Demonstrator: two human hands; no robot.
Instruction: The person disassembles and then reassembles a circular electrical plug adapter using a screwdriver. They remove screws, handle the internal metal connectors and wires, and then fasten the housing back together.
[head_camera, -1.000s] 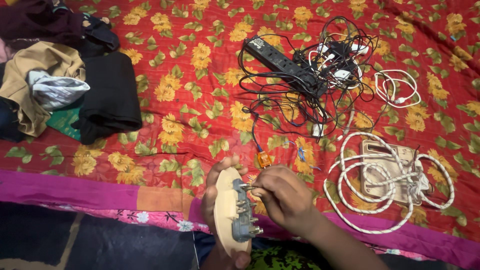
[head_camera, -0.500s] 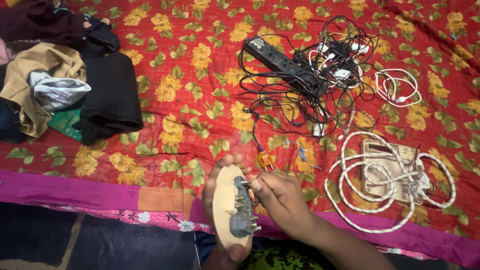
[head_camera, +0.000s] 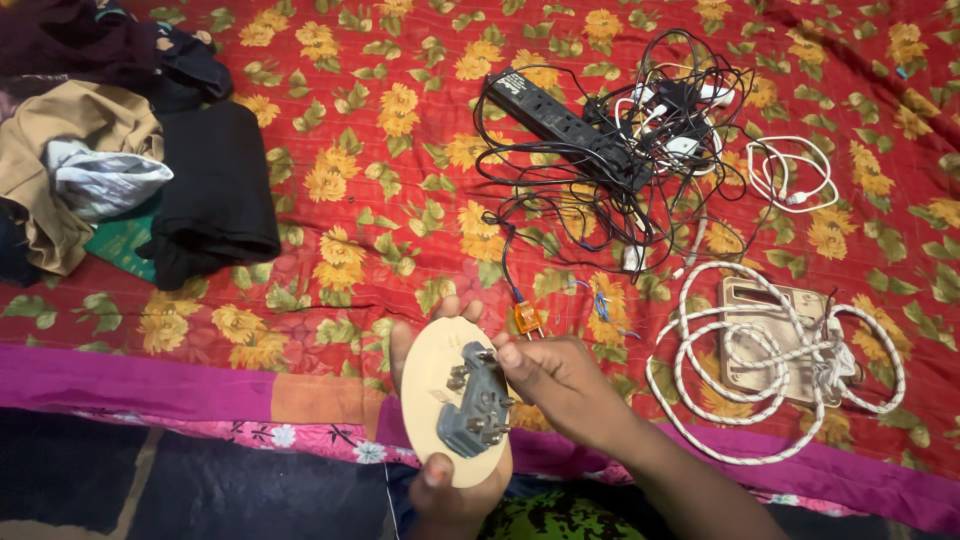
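My left hand holds an oval beige board upright, with a grey socket block and its metal terminals facing me. My right hand is at the block's upper right edge, fingertips pinched on a small terminal or screw there; what is pinched is too small to tell. An orange-handled tool lies on the bedspread just above my right hand.
A red floral bedspread covers the surface. A black power strip sits in tangled black cables with white chargers. A white cord coils around a beige switch board. Folded clothes lie at the left.
My left hand has tilted the oval board so its face shows more fully. My right hand has shifted slightly up to the block's top edge.
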